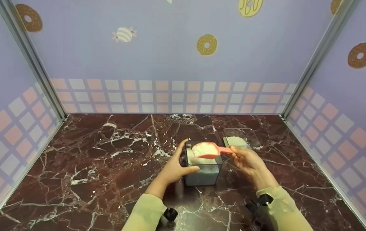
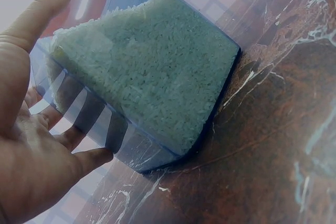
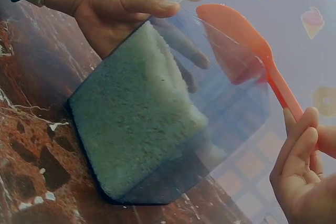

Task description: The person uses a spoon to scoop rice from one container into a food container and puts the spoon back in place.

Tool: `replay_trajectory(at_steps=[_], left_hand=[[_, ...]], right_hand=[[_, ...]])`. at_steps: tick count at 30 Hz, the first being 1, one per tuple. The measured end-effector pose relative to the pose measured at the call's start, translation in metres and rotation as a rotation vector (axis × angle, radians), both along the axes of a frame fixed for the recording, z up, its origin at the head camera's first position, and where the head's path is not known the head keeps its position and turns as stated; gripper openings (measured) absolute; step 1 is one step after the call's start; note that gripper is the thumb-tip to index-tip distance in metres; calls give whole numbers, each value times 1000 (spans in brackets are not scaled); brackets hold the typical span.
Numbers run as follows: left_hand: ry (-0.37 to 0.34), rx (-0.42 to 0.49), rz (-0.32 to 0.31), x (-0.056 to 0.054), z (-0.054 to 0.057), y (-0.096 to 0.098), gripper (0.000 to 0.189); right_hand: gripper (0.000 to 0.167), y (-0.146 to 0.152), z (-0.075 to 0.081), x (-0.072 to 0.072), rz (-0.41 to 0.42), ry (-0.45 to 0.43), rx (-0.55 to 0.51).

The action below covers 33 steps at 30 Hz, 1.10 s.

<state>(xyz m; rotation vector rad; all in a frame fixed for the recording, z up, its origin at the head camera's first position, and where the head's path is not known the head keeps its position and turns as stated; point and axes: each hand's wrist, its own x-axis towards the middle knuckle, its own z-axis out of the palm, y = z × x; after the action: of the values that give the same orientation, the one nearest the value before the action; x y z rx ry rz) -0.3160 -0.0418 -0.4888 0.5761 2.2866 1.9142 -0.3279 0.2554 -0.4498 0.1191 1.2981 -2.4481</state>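
Note:
A clear, bluish square container [image 1: 204, 175] of white rice stands on the marble top, and the rice [image 2: 147, 72] shows through its wall. My left hand [image 1: 174, 168] grips it from the left, thumb along the near side and fingers behind it. In the right wrist view that thumb rests by the rim. My right hand [image 1: 248, 162] pinches the handle of a pinkish-orange scoop [image 3: 286, 95] between thumb and fingers. The scoop lies level over the open mouth of the container, its bowl full of rice [image 1: 206, 149].
Behind my right hand sits a second clear container [image 1: 250, 136] with rice in it. White grains or veins dot the dark red marble top [image 1: 112, 179]. Lilac walls [image 1: 167, 57] with donut pictures and pink and white squares enclose the back and both sides.

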Motion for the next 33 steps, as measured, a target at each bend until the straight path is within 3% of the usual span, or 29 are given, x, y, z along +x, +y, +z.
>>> replay_trajectory(at_steps=[10,15,24,28,33], left_hand=[[-31,30,-30,0,0,1,110],[-38,52,-43,0,0,1,110],[-41,29,-21,0,0,1,110],[-37,24,-18,0,0,1,110],[-31,28,-20,0,1,1,109]], right_hand=[[28,29,22,-7,-41,36,43],[23,52,30,-16,-93,-4,11],[35,98,26,-39,-202,-100,-48],[37,112,24,-46,-263,-123,15],[39,117,21,-51,-378,-79,235]])
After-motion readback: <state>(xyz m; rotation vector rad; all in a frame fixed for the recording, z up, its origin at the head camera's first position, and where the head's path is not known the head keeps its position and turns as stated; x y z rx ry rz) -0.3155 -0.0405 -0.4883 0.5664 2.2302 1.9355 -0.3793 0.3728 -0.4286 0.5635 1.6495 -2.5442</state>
